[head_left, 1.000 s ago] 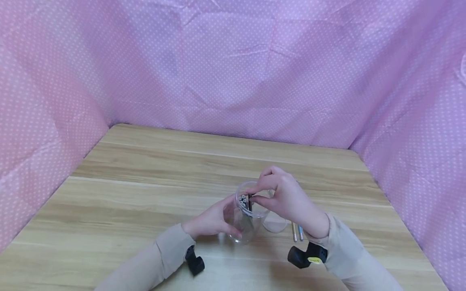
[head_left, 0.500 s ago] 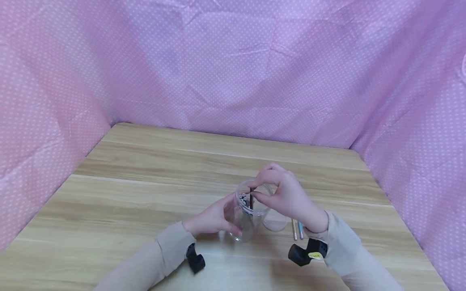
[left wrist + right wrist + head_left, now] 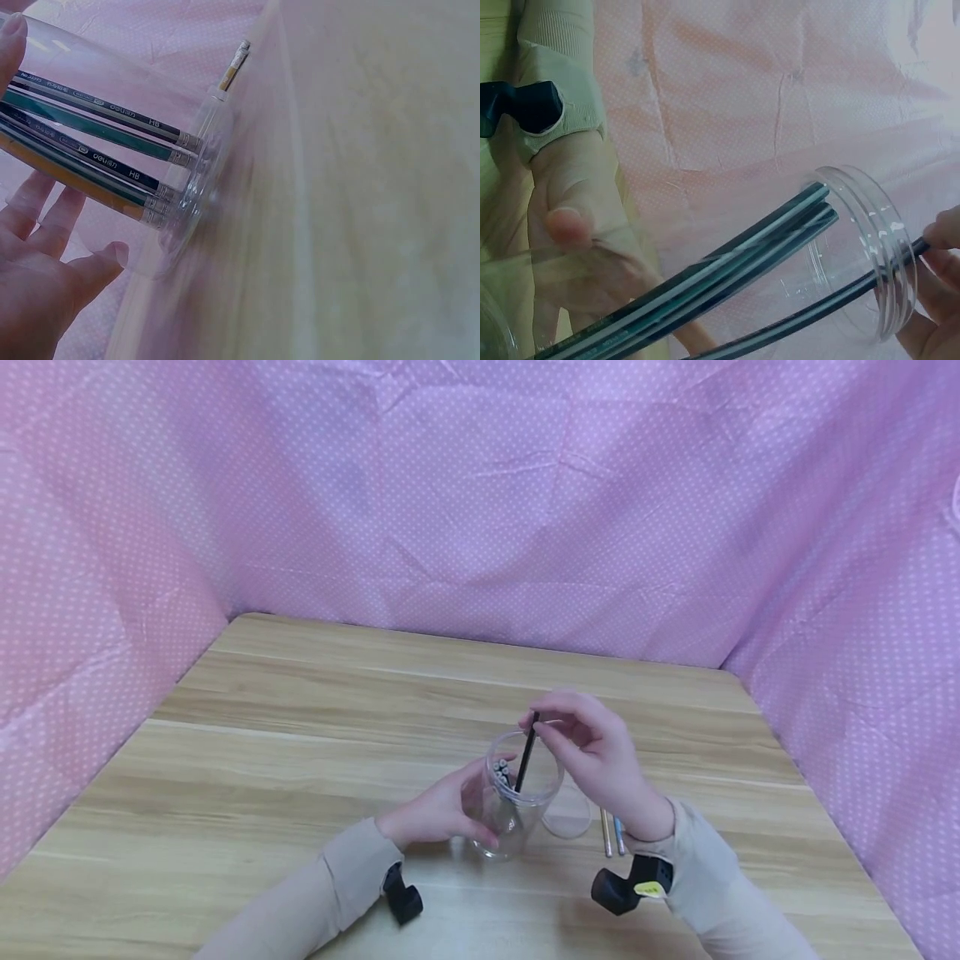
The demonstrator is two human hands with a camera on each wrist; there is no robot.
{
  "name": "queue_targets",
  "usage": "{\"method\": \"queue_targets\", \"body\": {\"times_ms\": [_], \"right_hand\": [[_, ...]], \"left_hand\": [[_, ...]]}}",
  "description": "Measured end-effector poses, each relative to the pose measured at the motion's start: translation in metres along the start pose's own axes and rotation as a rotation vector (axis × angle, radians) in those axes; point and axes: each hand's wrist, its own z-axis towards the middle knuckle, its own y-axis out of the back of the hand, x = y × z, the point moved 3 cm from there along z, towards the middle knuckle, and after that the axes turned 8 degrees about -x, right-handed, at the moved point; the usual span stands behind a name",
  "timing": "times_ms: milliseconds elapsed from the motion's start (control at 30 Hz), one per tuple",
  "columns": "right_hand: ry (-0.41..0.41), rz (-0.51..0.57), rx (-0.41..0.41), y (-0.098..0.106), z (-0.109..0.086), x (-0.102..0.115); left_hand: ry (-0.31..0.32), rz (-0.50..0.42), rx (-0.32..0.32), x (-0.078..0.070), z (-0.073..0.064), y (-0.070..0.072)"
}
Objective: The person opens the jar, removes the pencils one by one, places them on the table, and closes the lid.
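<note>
My left hand (image 3: pixel 442 814) holds a clear plastic jar (image 3: pixel 545 799) from its left side, fingers round the wall. Inside stands a bundle of pencils (image 3: pixel 94 155), dark, green and yellow, with their metal ferrules down at the jar's bottom. Over the jar's mouth, my right hand (image 3: pixel 600 756) pinches the top end of a black pencil (image 3: pixel 527 752) between thumb and fingers. In the right wrist view this pencil (image 3: pixel 810 315) passes out through the rim, its lower part still within the jar and apart from the bundle.
A clear round lid (image 3: pixel 567 817) lies on the wooden table (image 3: pixel 300 760) just right of the jar. Beside it are a gold pencil (image 3: pixel 607 835) and a blue pencil (image 3: pixel 618 837), partly hidden by the right arm. Pink dotted cloth (image 3: pixel 480 510) surrounds the table's back and sides.
My right hand has risen and drawn the black pencil up out of the jar's mouth, so more of it shows, now tilted right. The left hand and jar stay in place.
</note>
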Motion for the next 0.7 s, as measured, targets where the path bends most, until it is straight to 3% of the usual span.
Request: {"method": "queue_targets", "body": {"times_ms": [133, 433, 700], "right_hand": [[-0.025, 0.051, -0.067, 0.003, 0.0, -0.004], [-0.197, 0.068, -0.275, 0.012, -0.001, -0.017], [-0.219, 0.055, -0.297, 0.012, -0.003, -0.019]], "left_hand": [[0.004, 0.005, -0.001, 0.001, 0.001, 0.001], [0.012, 0.059, -0.026, 0.001, 0.0, 0.004], [0.009, 0.065, -0.026, -0.001, 0.0, 0.005]]}}
